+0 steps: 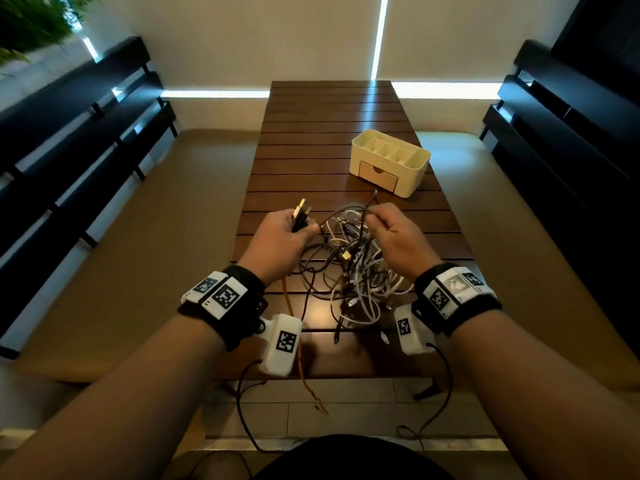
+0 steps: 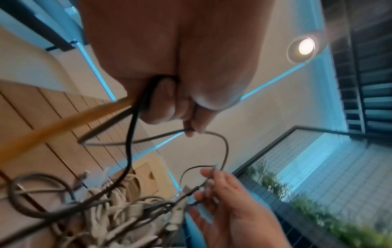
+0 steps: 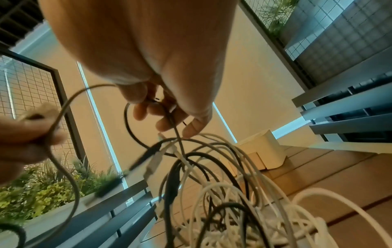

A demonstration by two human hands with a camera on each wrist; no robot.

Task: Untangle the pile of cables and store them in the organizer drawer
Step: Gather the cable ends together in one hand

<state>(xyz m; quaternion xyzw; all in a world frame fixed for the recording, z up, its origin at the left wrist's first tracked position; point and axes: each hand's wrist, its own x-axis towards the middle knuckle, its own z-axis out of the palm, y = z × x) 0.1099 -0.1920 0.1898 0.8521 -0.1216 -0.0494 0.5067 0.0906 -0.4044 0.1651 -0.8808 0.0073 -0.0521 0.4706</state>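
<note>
A tangled pile of cables (image 1: pixel 353 271), white, grey and black, lies on the near half of the slatted wooden table (image 1: pixel 329 133). My left hand (image 1: pixel 287 233) is raised over the pile's left side and grips a bunch of cable ends with USB plugs (image 1: pixel 300 211) sticking up; an orange cable (image 2: pixel 63 124) and black ones run out of its fist. My right hand (image 1: pixel 388 230) is over the pile's right side and pinches a thin dark cable (image 3: pixel 169 117) between thumb and fingers. The cream organizer (image 1: pixel 391 161), its small drawer (image 1: pixel 377 176) closed, stands behind the pile to the right.
Dark slatted benches (image 1: pixel 79 133) line both sides of the space, with a beige floor mat (image 1: pixel 156 254) around the table. One orange cable end (image 1: pixel 311 393) hangs over the table's near edge. A planter with greenery (image 3: pixel 42 193) sits off to the left.
</note>
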